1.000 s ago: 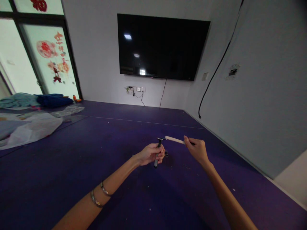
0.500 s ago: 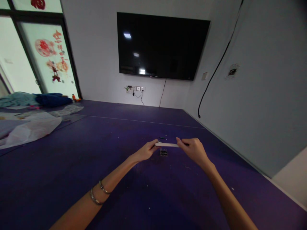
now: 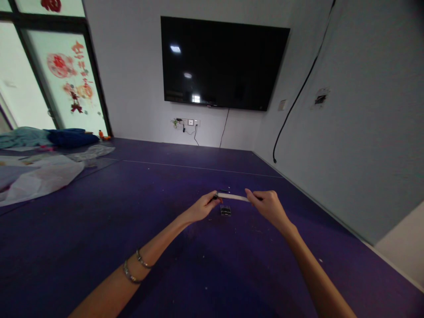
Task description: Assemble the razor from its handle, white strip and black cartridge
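A thin, flat white strip (image 3: 233, 197) stretches between my hands above the purple floor. Its exact kind is not clear. My left hand (image 3: 201, 207) pinches its left end, where a small dark piece shows at the fingertips. Closed around the right end is my right hand (image 3: 267, 204), with a bit of something dark showing beside the thumb. Just below the strip, a small clear case with dark parts inside (image 3: 225, 210) lies on the floor. A slim dark item (image 3: 224, 191) lies behind the strip, partly covered by it.
The purple floor surface (image 3: 149, 265) runs to the walls, with a few white specks on it. Plastic sheeting (image 3: 49, 179) and a blue cloth bundle (image 3: 74, 138) lie at the left. A black cable (image 3: 298, 97) hangs along the right wall. A television (image 3: 225, 64) hangs ahead.
The strip has tilted, its left end now slightly higher, and the dark piece at my left fingertips has come into view. Both hands keep their grip in nearly the same place.
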A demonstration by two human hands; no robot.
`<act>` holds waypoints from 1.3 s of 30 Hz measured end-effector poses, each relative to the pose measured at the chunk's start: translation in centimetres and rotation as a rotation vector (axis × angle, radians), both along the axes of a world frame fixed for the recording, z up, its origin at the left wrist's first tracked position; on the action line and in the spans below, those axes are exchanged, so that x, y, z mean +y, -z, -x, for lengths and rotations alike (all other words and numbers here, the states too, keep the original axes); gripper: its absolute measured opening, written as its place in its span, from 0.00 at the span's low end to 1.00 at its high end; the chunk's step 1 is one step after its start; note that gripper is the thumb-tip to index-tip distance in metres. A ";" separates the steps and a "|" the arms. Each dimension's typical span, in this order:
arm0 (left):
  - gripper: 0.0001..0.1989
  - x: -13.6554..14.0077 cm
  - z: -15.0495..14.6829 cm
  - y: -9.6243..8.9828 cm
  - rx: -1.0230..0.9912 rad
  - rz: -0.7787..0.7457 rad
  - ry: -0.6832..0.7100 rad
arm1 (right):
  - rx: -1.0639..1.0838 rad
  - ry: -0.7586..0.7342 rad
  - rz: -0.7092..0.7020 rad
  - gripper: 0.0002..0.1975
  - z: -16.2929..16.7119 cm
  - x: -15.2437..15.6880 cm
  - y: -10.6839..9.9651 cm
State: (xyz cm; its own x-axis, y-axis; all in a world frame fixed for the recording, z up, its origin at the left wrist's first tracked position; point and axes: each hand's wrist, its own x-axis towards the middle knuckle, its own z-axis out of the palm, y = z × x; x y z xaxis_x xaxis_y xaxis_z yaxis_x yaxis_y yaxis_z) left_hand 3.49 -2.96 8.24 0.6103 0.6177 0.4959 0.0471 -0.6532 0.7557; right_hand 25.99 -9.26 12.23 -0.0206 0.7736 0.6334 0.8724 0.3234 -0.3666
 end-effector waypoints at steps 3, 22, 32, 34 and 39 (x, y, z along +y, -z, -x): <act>0.09 0.0 -0.1 0.0 -0.018 0.005 0.002 | 0.015 -0.007 0.014 0.26 -0.2 0.1 0.1; 0.11 0.6 -0.6 1.3 -0.107 0.179 0.057 | 0.299 -0.086 0.183 0.26 0.4 0.2 -0.3; 0.15 0.6 -1.2 1.8 -0.202 0.335 0.143 | 1.348 -0.623 0.675 0.14 5.8 -2.9 -0.5; 0.14 0.6 -1.2 1.7 -0.200 0.349 0.139 | 1.409 -0.646 0.735 0.14 7.0 -3.7 0.2; 0.12 -0.1 -1.3 1.1 -0.182 0.409 0.103 | 1.488 -0.660 0.809 0.15 9.2 -5.2 1.4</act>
